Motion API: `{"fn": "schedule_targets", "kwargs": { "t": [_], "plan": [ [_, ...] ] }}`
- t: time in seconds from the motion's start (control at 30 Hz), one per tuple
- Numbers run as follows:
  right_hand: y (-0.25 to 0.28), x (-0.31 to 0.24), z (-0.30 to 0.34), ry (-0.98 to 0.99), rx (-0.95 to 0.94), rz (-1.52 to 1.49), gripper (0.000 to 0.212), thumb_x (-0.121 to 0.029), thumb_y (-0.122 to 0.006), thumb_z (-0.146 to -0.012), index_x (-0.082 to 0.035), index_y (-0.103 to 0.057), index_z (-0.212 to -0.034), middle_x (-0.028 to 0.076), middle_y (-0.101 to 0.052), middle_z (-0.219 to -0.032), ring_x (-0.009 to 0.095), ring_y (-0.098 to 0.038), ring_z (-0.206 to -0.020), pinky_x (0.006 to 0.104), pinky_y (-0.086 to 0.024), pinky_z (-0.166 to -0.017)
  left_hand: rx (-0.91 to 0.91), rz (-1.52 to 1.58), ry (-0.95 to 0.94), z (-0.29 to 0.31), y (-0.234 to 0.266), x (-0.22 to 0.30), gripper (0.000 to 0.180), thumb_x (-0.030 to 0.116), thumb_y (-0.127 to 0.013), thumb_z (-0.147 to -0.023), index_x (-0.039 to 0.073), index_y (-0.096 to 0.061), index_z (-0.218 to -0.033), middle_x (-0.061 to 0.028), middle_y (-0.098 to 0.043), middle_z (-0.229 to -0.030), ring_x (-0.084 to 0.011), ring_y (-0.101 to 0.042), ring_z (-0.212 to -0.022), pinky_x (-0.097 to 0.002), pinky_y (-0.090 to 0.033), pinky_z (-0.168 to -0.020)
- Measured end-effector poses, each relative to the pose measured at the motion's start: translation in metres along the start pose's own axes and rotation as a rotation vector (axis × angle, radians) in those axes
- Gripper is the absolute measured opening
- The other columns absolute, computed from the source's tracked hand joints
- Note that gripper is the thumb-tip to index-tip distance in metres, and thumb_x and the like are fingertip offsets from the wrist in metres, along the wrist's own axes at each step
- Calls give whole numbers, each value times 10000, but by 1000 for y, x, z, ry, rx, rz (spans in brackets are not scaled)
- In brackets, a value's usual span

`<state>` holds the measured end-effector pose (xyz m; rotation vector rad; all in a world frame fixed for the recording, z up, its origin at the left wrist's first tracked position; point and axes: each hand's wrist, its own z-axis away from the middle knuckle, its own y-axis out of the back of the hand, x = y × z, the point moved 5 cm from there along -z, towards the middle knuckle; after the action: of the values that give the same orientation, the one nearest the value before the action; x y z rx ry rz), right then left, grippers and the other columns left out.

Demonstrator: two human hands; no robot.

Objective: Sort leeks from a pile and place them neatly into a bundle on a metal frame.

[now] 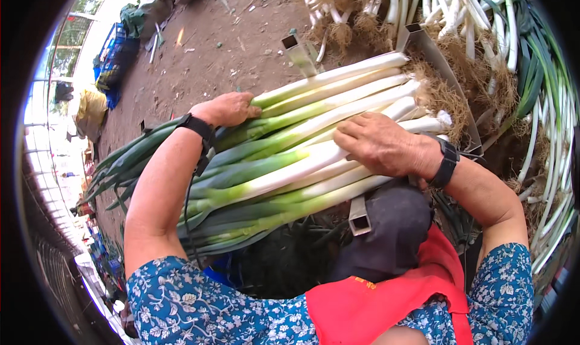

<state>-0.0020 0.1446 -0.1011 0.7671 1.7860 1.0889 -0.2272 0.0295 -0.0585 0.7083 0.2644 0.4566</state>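
White-stalked leeks (302, 140) lie bundled across a metal frame (435, 61), roots toward it. Left hand (226, 108) grips the far side, fingers curled on stalks; right hand (377, 144) presses flat on top. Loose outer stalks may slide off, since nothing ties them.

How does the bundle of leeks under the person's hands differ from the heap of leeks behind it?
The bundle of leeks lies tidy, stalks parallel, on a metal frame; the heap of leeks sprawls loosely on the ground. The left hand and right hand press on the bundle; nothing touches the heap. Both show white stalks, green tops and hairy roots.
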Motion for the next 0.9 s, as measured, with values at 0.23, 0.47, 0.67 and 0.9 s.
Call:
{"fn": "schedule_targets", "kwargs": {
  "t": [0.23, 0.47, 0.67, 0.9],
  "plan": [
    [3, 72, -56, -299, 181, 149, 180, -77, -627, -824, -9, -599, -989, 108, -570, -854, 242, -594, -812, 362, -493, -706, -221, -151, -17, -36, -11, -26, 510, 416, -500, -963, -38, -639, -1148, -237, -661, -1154, -363, -621, -1111, -465, -483, -913],
    [-44, 173, 3, -507, 453, -280, 265, 21, -673, -665, -80, -667, -910, 158, -582, -969, 335, -548, -959, 424, -469, -854, 121, 147, -249, -52, -22, -21, 546, 372, -567, -926, -34, -516, -1287, -265, -588, -1224, -387, -583, -1139, -458, -467, -950],
    [-40, 173, -17, -632, 318, -334, 431, -107, -758, -539, -84, -645, -955, 158, -578, -1062, 389, -550, -1019, 450, -495, -865, 433, -7, -115, -17, -43, 5, 765, 347, -659, -857, -50, -337, -1427, -254, -582, -1121, -417, -568, -1015, -495, -451, -881],
    [110, 84, 14, -543, 268, 82, 188, 96, -522, -747, -38, -562, -872, 83, -553, -734, 245, -585, -733, 405, -487, -667, 446, 45, -174, -48, -48, 5, 686, 318, -630, -878, -48, -361, -1392, -259, -575, -1120, -431, -552, -1055, -486, -450, -901]
  ]
}}
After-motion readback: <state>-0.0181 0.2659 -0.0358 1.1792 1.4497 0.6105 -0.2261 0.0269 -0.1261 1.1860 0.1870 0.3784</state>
